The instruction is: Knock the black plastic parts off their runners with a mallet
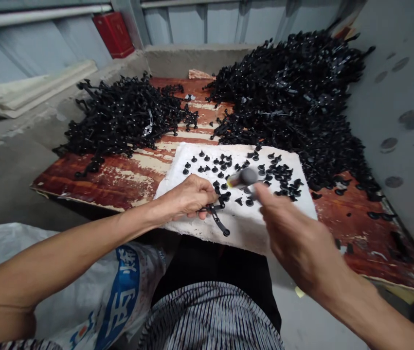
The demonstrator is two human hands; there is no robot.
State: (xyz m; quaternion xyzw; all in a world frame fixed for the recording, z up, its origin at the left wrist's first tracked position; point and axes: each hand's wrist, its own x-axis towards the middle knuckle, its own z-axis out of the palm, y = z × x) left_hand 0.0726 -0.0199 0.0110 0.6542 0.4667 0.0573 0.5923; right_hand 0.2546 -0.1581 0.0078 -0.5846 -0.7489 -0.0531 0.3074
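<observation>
My left hand (pixel 194 197) is closed on a slim black jointed part (pixel 218 221), holding it low over a white cloth-like pad (pixel 188 231). One curved arm of the part, with a round end, sticks out toward me. My right hand (pixel 297 233) is closed, gripping a small hammer (pixel 248 177) with a dark round head and a yellowish face. The hammer and right hand are blurred by motion; the fist hides the handle. Several small black round-based pegs (pixel 249 201) stand on the pad beside the left fingers, and others lie at its right side.
A heap of black parts (pixel 119 116) lies on the worn red-brown board (pixel 93 187) at left. A larger black heap (pixel 294 92) rises at right against a grey panel (pixel 400 107). A red box (pixel 114 34) stands at the back; a white printed sack (pixel 119 291) is at lower left.
</observation>
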